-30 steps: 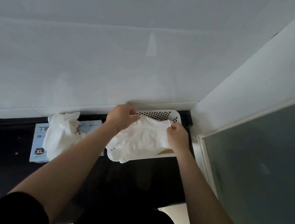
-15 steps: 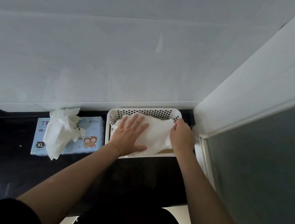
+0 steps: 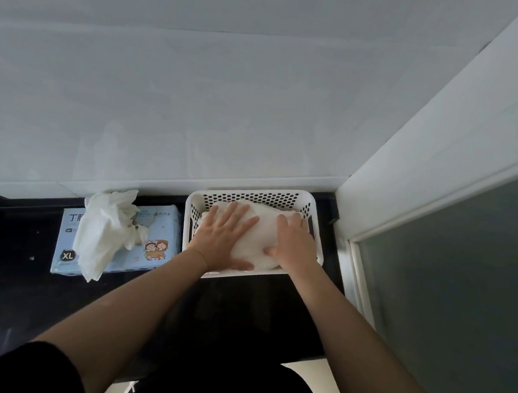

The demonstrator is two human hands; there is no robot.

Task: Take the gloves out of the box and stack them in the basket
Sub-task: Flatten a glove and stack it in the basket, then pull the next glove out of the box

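A white perforated basket [image 3: 251, 194] stands on the dark counter against the wall. Inside it lies a pile of white gloves [image 3: 262, 231]. My left hand [image 3: 224, 240] lies flat on the pile's left side with fingers spread. My right hand [image 3: 294, 246] presses flat on its right side. To the left sits a light blue glove box [image 3: 160, 234] marked XL, with a bunch of white gloves [image 3: 104, 230] sticking out of its top and draping over its front.
The dark counter [image 3: 9, 284] runs left and toward me. A white tiled wall [image 3: 196, 112] rises right behind the basket and box. A white frame with a dark glass panel [image 3: 446, 291] closes off the right side.
Both hands lowered the glove into the basket. The left hand laid flat on it first; the right hand let go of the glove's edge and now presses flat too.
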